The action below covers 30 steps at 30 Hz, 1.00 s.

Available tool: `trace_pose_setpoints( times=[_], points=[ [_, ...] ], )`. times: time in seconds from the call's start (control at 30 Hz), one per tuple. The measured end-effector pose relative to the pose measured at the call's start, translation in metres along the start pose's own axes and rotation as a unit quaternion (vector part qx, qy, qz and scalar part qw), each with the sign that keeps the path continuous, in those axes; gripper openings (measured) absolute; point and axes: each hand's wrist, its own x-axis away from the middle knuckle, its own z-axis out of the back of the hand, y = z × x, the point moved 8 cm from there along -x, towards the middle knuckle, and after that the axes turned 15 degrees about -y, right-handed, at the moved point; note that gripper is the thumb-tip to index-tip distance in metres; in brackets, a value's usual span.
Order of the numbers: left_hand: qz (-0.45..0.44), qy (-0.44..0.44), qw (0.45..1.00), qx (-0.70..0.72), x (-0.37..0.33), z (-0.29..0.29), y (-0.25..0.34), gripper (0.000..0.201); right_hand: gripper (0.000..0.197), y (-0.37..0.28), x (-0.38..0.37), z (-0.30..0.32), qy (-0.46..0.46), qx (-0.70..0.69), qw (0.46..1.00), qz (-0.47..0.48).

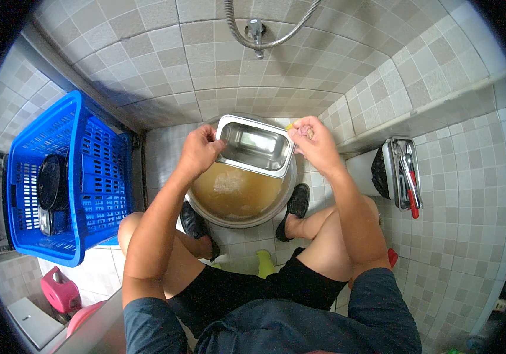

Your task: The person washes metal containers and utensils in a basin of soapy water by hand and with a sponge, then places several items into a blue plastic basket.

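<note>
A rectangular stainless steel food pan (256, 146) is tilted with its hollow toward me, above a wide round metal basin (247, 223) of cloudy brown water with a patch of foam. My left hand (201, 150) grips the pan's left end, thumb over the rim. At the pan's right end is my right hand (316, 143), fingers closed around something small. A yellow edge and a pinkish bit of it show between the fingers; its kind I cannot make out. Whether this hand also grips the rim is unclear.
A blue plastic basket (79, 177) with black and metal containers inside stands at left. At right, a metal tray (403, 174) holds several utensils, one red-handled. A tap (256, 35) with a hose is on the tiled wall. Pink plastic stool (60, 292) sits lower left.
</note>
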Motion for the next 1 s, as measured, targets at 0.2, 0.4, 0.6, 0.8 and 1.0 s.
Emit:
trace_pose_setpoints(
  times=[0.2,0.4,0.6,0.8,1.0],
  points=[
    [0.043,0.024,0.998,0.028,-0.004,0.019,-0.008,0.014,0.023,-0.012,-0.003,0.020,0.064,-0.079,0.994,-0.044],
    [0.050,0.060,0.997,-0.011,-0.006,0.033,0.016,0.015,0.025,-0.023,-0.015,0.025,0.102,-0.088,0.990,-0.040],
    [0.073,0.090,0.993,0.016,-0.019,0.042,0.025,0.016,0.015,-0.022,-0.033,0.016,0.035,-0.148,0.988,-0.024],
    [0.083,0.127,0.988,-0.022,-0.034,0.052,0.020,0.019,0.014,-0.049,-0.047,-0.015,0.070,0.000,0.998,-0.001],
    [0.092,0.137,0.986,0.029,-0.050,0.054,0.005,0.018,0.029,-0.137,-0.107,-0.025,0.099,0.335,0.929,0.123]
  ],
)
